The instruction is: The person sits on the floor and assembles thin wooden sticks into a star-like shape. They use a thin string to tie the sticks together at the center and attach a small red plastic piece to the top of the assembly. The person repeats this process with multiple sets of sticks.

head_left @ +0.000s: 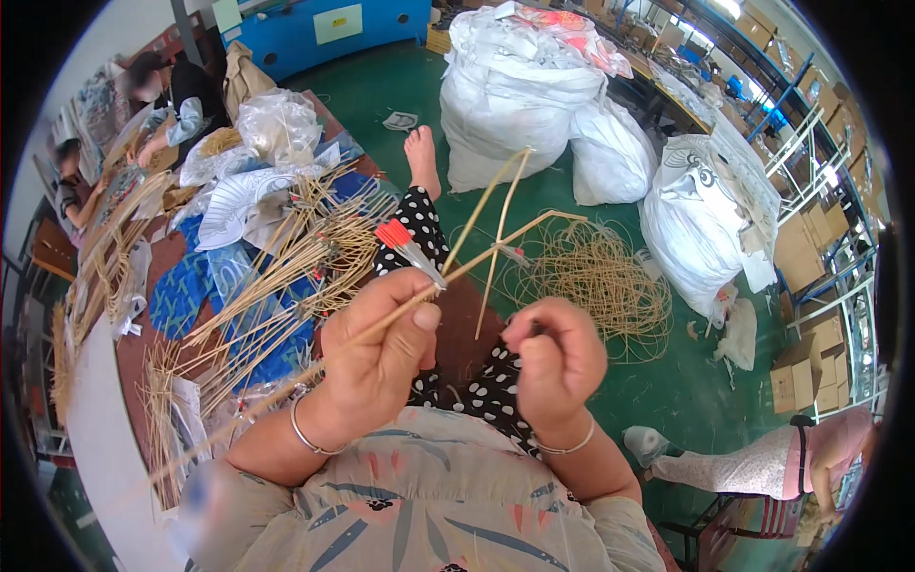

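At 10 o'clock, co-workers sit along the far edge of the desk. The desk runs down the left side and carries, toward 9 o'clock, a pile of thin sticks, some red-tipped, laid partly over blue sheeting.

The left hand, just off centre at 8 o'clock, is pinched, thumb against fingers, on a long stick. The stick runs from 8 o'clock, through the grip, to a bent end at 2 o'clock. A red-ended strip projects above the grip at 11 o'clock; its kind is unclear. A narrow folded strip peaks toward 1 o'clock; one leg meets the grip area, the other hangs down, its lower end free.

The right hand, at 4 o'clock, is apart from the left, fingers curled toward the thumb; whether it holds anything cannot be told.

At 3 o'clock, a loose coil of strands lies on the green floor.

Status, by judgement: the long stick and the strip are bent to shape. Fastening at the grip appears unfinished, though the fingers hide the joint. The piled sticks suggest further pieces remain, if unworked.
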Available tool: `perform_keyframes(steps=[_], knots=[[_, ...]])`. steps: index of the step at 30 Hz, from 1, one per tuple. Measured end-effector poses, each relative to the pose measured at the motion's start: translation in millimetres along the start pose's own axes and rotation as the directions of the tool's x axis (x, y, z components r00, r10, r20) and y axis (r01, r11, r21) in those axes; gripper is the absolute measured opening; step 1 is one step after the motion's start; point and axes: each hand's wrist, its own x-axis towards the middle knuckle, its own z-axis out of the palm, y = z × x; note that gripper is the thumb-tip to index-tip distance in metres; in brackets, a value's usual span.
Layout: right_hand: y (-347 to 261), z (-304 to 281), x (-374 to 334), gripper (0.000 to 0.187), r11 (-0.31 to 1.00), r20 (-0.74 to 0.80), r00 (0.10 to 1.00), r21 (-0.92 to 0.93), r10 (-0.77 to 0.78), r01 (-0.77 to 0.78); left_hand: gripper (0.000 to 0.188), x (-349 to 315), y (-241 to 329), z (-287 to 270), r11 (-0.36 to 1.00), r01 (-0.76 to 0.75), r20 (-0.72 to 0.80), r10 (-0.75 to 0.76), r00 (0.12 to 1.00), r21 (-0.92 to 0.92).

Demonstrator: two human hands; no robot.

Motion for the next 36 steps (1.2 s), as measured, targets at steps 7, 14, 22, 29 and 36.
perform_keyframes(steps=[7,14,22,29,36], knots=[[1,-7,12,0.034,0.844,-0.017,0.928,0.423,0.372,-0.33,0.019,1,-10,-13,0.913,0.1,-0.033,-0.123,0.992,-0.395],[-9,0,16,0.022,0.836,0.206,0.894,0.32,0.398,-0.446,0.022,0,-14,-22,0.934,0.068,-0.025,-0.083,0.996,-0.351],[0,8,7,0.028,0.97,0.129,0.971,0.112,0.201,-0.216,0.061,8,-28,-18,0.785,0.07,-0.012,-0.098,0.995,-0.615],[0,19,6,0.013,1.0,0.046,0.999,-0.022,0.019,-0.018,0.036,3,-21,12,0.763,0.221,0.07,-0.226,0.972,-0.607],[-5,22,9,0.014,0.998,0.071,0.997,-0.05,-0.03,0.034,0.014,7,-6,10,0.823,0.198,0.05,-0.204,0.978,-0.533]])
